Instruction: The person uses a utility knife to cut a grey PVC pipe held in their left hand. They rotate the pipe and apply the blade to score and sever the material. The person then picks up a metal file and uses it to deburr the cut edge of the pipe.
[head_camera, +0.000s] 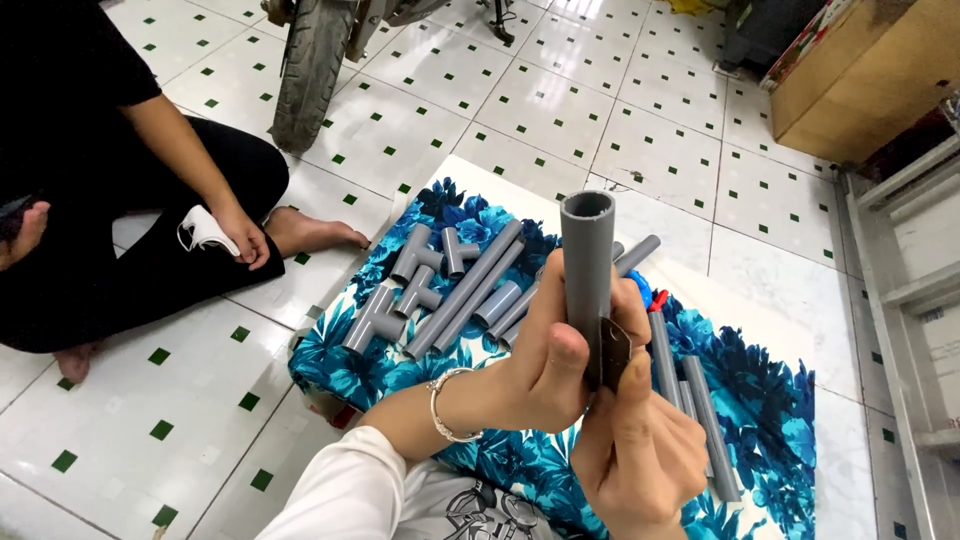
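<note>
I see glossy white floor tiles (440, 90) under a blue floral cloth (770, 420). My left hand (545, 365) clamps an upright grey pipe (587, 260); my right hand (635, 445) pinches dark sandpaper (614, 352) against it.

I have one view only, from the camera on the wearer's head. It looks steeply down and forward over the lap at the tiled floor (640, 130). It sits close: the left hand (545, 365) and right hand (635, 450) fill the lower middle, and a seated person (110, 200) shows at the upper left edge.
</note>
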